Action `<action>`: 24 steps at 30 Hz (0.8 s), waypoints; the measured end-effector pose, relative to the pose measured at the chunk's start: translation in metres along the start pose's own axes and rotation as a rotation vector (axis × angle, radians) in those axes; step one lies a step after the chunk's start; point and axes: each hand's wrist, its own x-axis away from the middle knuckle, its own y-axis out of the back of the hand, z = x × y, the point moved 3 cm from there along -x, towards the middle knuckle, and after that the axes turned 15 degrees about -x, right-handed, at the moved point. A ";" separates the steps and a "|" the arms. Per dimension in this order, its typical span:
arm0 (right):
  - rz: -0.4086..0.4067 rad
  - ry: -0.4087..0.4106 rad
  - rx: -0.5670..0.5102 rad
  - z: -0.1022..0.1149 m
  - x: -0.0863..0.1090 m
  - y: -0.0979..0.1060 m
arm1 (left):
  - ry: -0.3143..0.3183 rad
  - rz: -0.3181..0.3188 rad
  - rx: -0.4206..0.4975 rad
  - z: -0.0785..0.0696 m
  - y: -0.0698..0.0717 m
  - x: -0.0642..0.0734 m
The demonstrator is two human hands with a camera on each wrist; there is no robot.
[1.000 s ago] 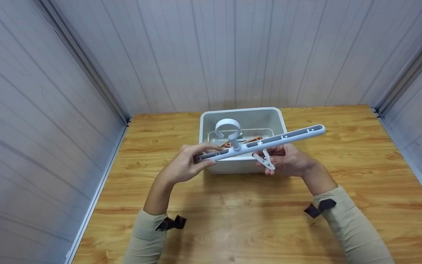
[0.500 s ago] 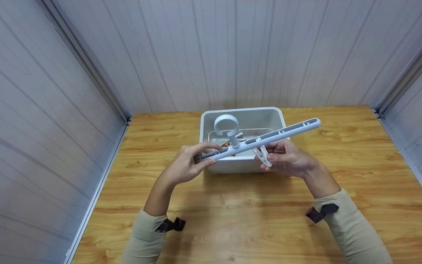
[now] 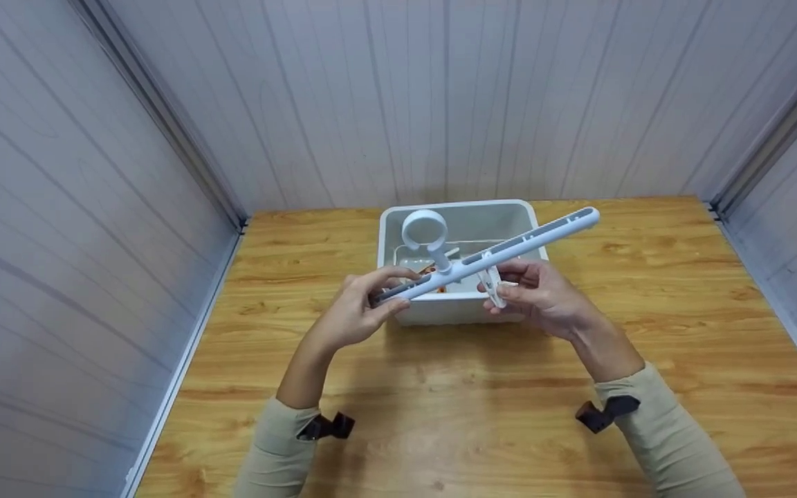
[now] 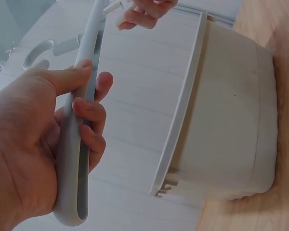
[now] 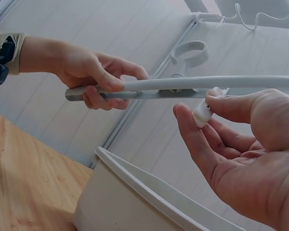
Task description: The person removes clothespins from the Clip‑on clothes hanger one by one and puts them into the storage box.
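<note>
A white hanger bar (image 3: 519,243) with a round hook (image 3: 425,230) slants up to the right in the head view. My left hand (image 3: 357,308) grips its left end, thumb on the near side, as the left wrist view also shows. Below the bar, right of the hook, my right hand (image 3: 544,294) pinches a white clip (image 3: 492,283) between thumb and fingers. The clip's upper end meets the underside of the bar. In the right wrist view the clip (image 5: 203,113) is partly hidden by the thumb. Slots with small pegs run along the bar.
Behind the hands stands a white bin (image 3: 464,209) on the wooden table (image 3: 440,401). Inside it lie a clear container and orange-brown items, partly covered by the bar. Pale panel walls (image 3: 405,104) enclose the table at the back and both sides.
The bar's right end has swung upward and slightly left, steepening its slant. My right hand has moved slightly left and up with the clip, which has turned more upright. My left hand keeps its grip.
</note>
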 end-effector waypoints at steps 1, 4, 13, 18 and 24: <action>-0.024 0.005 0.022 -0.001 0.000 0.000 | 0.000 -0.007 -0.011 0.000 0.000 0.000; -0.082 0.021 0.078 -0.002 0.000 0.001 | -0.014 -0.041 -0.080 -0.001 0.000 0.001; -0.146 0.119 0.158 -0.008 -0.002 0.003 | -0.068 -0.142 -0.283 -0.008 0.000 0.001; -0.180 0.167 0.155 -0.010 -0.002 -0.001 | -0.030 -0.112 -0.208 -0.004 -0.004 0.002; -0.265 0.176 0.211 -0.011 -0.002 -0.004 | -0.003 -0.101 -0.210 -0.002 -0.007 0.003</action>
